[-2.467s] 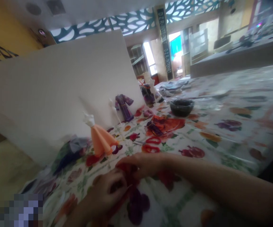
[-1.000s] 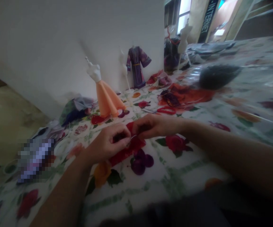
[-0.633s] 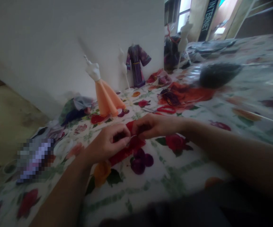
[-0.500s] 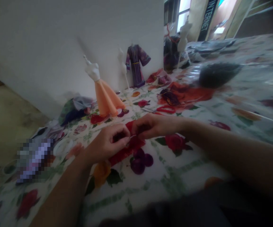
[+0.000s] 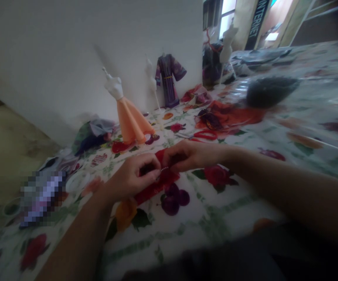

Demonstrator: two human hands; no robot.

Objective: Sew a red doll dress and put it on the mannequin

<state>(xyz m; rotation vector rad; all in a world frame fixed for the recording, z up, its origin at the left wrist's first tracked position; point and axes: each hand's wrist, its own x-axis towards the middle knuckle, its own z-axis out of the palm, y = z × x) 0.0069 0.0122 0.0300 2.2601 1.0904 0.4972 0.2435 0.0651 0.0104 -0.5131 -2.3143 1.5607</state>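
Observation:
A short string of small white beads (image 5: 164, 168) runs between my two hands. At its left end, my left hand (image 5: 135, 171) is closed, thumb and fingertips pinched together. My right hand (image 5: 186, 156) pinches at the other end, its fingers curled downward. Beneath both hands lies a flat red piece (image 5: 169, 180) with faint pale marks near its lower edge; whether it is cloth or paper I cannot tell. My fingers hide part of the beads and much of the red piece.
Red-handled scissors (image 5: 205, 135) lie beyond my right hand. A dress form in a peach skirt (image 5: 130, 121) and a small purple robe (image 5: 169, 82) stand by the wall. Orange cloth (image 5: 236, 115) lies to the right, and folded fabrics (image 5: 92, 134) to the left, on the fruit-patterned tablecloth (image 5: 198, 238).
Almost nothing differs. Both hands keep their pinch over the red piece, with only a very slight shift of the fingers and the beads.

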